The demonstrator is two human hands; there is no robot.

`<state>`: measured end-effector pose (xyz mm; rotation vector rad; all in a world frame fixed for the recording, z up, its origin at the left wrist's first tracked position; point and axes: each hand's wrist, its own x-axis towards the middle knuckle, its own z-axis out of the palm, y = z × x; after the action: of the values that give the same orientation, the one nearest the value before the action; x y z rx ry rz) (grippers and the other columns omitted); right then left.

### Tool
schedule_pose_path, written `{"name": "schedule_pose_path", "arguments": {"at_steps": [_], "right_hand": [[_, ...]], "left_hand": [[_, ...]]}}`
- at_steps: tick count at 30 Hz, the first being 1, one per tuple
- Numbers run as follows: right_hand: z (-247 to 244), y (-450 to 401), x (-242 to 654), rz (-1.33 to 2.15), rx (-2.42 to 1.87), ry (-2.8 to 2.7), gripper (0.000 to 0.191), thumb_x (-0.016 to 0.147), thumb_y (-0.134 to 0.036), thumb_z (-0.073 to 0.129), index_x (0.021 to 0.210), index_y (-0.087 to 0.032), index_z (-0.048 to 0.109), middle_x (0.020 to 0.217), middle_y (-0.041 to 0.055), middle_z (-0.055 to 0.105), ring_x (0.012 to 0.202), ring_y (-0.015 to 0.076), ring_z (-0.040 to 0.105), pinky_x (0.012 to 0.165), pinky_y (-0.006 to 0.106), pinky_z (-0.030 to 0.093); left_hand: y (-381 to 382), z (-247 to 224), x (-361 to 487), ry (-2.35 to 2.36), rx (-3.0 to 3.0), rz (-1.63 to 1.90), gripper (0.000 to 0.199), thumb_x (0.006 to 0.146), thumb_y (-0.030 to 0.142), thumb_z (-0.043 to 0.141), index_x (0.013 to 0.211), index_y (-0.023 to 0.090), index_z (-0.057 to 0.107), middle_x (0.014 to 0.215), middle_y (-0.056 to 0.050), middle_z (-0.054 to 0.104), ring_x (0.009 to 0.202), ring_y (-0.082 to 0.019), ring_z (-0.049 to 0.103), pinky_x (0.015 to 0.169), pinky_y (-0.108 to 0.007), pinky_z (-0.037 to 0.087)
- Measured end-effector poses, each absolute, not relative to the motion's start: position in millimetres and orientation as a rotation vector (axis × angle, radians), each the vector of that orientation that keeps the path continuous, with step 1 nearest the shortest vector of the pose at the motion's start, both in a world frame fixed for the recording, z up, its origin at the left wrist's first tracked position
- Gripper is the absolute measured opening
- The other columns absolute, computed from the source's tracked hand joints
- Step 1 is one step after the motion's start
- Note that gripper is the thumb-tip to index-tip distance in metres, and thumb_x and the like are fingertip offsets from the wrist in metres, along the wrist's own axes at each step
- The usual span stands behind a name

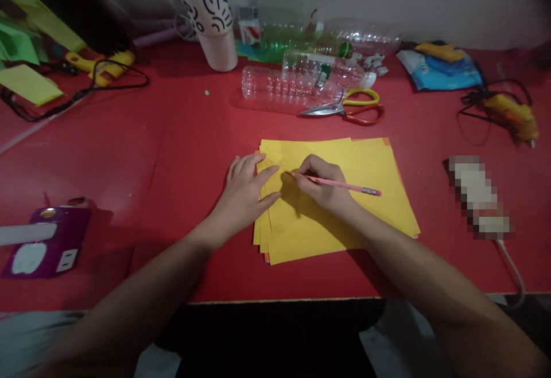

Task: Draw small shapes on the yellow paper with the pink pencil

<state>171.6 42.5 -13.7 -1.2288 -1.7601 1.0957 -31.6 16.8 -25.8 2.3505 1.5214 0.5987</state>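
Note:
A stack of yellow paper sheets (327,223) lies on the red table in front of me, with orange edges peeking out beneath. My right hand (327,186) grips a pink pencil (344,184), its tip down on the top sheet left of the middle and its eraser end pointing right. Resting over the stack's left edge, my left hand (249,186) has its fingers spread, thumb and fingertips on the paper. Faint marks may be on the sheet near the pencil tip; they are too dim to make out.
Behind the paper lie scissors (361,105) and clear plastic bottles (301,77). A white tumbler (215,28) stands at the back. Yellow glue guns (512,115) with black cords lie at both sides. A purple packet (47,240) is left; a blurred-out corded object (480,197) is right.

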Motion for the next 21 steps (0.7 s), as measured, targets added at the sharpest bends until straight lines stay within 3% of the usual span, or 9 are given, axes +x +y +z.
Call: {"name": "schedule_pose_path", "arguments": {"at_steps": [21], "right_hand": [[-11.9, 44.0, 172.7, 1.072, -1.358, -1.702, 0.016, 0.074, -0.023, 0.058, 0.065, -0.023, 0.045, 0.055, -0.0057, 0.046, 0.051, 0.0093, 0.038, 0.048, 0.025, 0.026]], "left_hand": [[16.6, -27.9, -31.7, 1.547, 2.394, 0.607, 0.040, 0.087, 0.036, 0.068, 0.125, 0.024, 0.063, 0.137, -0.013, 0.052, 0.127, -0.034, 0.047, 0.109, -0.054, 0.035]]}}
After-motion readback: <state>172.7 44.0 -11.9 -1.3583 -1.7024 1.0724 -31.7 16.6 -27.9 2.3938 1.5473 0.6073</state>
